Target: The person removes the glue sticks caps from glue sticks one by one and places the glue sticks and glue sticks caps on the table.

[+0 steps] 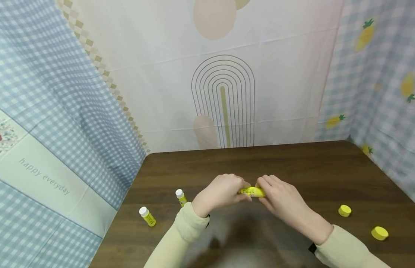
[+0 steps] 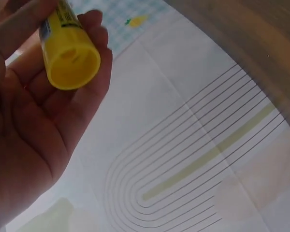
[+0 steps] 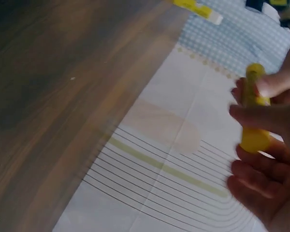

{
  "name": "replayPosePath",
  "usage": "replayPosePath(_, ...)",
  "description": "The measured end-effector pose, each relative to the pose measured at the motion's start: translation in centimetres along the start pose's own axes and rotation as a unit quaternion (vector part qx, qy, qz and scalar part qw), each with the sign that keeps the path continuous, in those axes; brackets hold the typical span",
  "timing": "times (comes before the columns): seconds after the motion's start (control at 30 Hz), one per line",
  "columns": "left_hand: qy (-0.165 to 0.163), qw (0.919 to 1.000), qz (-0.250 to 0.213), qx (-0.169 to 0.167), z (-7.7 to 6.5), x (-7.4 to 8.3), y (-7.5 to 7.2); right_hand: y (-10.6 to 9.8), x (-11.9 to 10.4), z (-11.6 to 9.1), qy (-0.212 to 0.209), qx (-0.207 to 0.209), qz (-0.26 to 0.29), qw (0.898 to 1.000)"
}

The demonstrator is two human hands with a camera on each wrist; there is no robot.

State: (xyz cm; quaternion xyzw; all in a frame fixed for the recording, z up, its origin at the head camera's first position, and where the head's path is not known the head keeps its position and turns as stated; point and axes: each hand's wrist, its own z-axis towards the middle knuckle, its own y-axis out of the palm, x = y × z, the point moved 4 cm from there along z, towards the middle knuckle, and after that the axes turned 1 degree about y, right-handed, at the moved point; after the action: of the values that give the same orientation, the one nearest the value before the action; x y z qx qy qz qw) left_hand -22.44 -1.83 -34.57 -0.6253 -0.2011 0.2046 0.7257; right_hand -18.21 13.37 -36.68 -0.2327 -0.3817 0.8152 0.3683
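Both hands hold one yellow glue stick (image 1: 252, 191) lying sideways above the table. My left hand (image 1: 223, 189) pinches its left end between thumb and fingers, and my right hand (image 1: 280, 195) grips its right end. In the left wrist view the hollow round end of the glue stick (image 2: 71, 65) faces the camera. The right wrist view shows fingers of both hands around the yellow tube (image 3: 255, 137). Left of my left hand, two more glue sticks with white tops stand on the table, one nearer (image 1: 148, 217) and one partly behind my forearm (image 1: 181, 198).
Two yellow caps, one farther (image 1: 344, 210) and one nearer (image 1: 380, 233), lie at the right of the dark wooden table (image 1: 294, 160). A white patterned cloth (image 1: 288, 93) hangs behind the table, with checked cloths (image 1: 60, 93) at the sides.
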Motion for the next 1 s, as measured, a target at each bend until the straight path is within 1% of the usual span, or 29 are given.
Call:
replayPosePath(0.07, 0.001, 0.9994, 0.033, 0.014, -0.2, 0.4, 0.0, 0.0, 0.3, 0.1, 0.038, -0.046, 0.030, 0.998)
replayPosePath(0.17, 0.003, 0.9957, 0.081, 0.045, -0.5, 0.9, -0.3, -0.3, 0.8, 0.3, 0.087, -0.102, 0.074, 0.988)
replayPosePath(0.23, 0.004, 0.9916, 0.113, 0.062, -0.6, 1.2, -0.6, -0.5, 1.1, 0.5, 0.104, -0.125, 0.095, 0.982)
replayPosePath(0.33, 0.004, 0.9866, 0.143, 0.078, -0.6, 1.6, -0.9, -0.8, 1.3, 0.7, 0.108, -0.138, 0.110, 0.978)
replayPosePath(0.43, 0.007, 0.9835, 0.160, 0.084, -0.7, 1.8, -0.9, -0.9, 1.2, 0.8, 0.107, -0.140, 0.110, 0.978)
replayPosePath(0.63, 0.020, 0.9823, 0.165, 0.086, -1.1, 2.1, -0.9, -0.8, 0.7, 0.4, 0.105, -0.135, 0.094, 0.981)
replayPosePath(0.8, 0.019, 0.9834, 0.161, 0.082, -1.2, 2.1, -0.9, -0.9, 0.4, 0.1, 0.095, -0.118, 0.081, 0.985)
replayPosePath(1.0, 0.021, 0.9866, 0.140, 0.080, -1.1, 1.9, -1.0, -1.1, 0.3, -0.1, 0.074, -0.085, 0.055, 0.992)
